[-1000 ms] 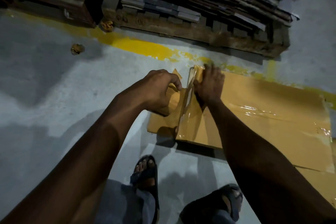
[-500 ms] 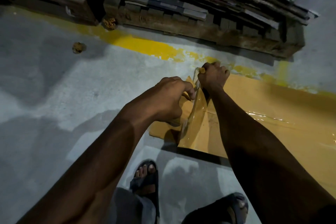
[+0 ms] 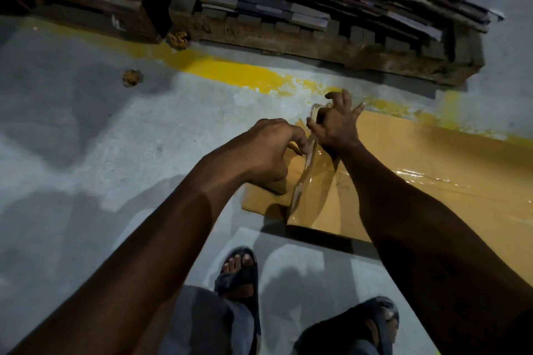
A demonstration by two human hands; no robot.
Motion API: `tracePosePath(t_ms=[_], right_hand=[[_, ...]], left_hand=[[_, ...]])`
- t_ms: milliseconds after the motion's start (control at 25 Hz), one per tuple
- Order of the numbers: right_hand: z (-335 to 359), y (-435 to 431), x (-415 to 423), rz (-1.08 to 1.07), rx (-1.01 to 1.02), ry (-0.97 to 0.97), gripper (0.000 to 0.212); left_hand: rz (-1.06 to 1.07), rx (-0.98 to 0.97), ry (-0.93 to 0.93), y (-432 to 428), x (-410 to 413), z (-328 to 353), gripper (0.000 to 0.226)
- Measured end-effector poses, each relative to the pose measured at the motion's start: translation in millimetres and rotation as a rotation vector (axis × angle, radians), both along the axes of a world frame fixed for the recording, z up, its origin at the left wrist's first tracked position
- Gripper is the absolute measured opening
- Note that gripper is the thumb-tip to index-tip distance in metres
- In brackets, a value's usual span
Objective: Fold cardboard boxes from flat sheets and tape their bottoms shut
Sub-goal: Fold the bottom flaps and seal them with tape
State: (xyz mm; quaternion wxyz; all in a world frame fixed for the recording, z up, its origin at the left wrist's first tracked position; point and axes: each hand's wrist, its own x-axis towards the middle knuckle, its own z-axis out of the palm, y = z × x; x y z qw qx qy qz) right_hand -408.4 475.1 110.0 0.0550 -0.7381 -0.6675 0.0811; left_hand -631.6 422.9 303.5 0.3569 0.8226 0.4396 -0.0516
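Observation:
A brown cardboard box (image 3: 418, 158) lies on the grey floor at centre right, shiny clear tape running across its top. A strip of clear tape (image 3: 308, 176) stands up along the box's left end. My left hand (image 3: 274, 153) pinches this strip at its left side with curled fingers. My right hand (image 3: 336, 124) sits at the box's far left corner, its thumb and forefinger gripping the strip's upper end while the other fingers spread. A loose cardboard flap (image 3: 259, 202) sticks out to the left under my left hand.
A wooden pallet (image 3: 317, 43) stacked with flat cardboard sheets stands behind a yellow floor line (image 3: 230, 72). Two crumpled tape balls (image 3: 131, 77) lie on the floor at left. My feet in dark sandals (image 3: 239, 271) stand just below the box.
My right hand has moved a little farther along the box's left end and opened its outer fingers. The tape strip stretches longer between both hands. The camera has tilted slightly.

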Motion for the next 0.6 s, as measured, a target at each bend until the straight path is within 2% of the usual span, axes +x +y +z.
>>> tracePosePath(t_ms=[80, 160, 360, 480, 600], right_hand=[[5, -30, -5, 0.135, -0.098, -0.165, 0.055], [11, -76, -18, 0.26, -0.146, -0.241, 0.061], [18, -164, -45, 0.392, -0.204, -0.181, 0.069], [17, -191, -52, 0.439, -0.283, -0.139, 0.07], [19, -201, -56, 0.43, -0.272, -0.093, 0.07]], left_hand=[[-0.005, 0.031, 0.024, 0, -6, 4, 0.056], [0.023, 0.043, 0.042, -2, -14, 8, 0.058], [0.0, 0.057, 0.061, -11, -29, 11, 0.063], [0.014, 0.069, 0.038, -15, -34, 16, 0.061], [0.008, 0.094, -0.027, -20, -28, 21, 0.055]])
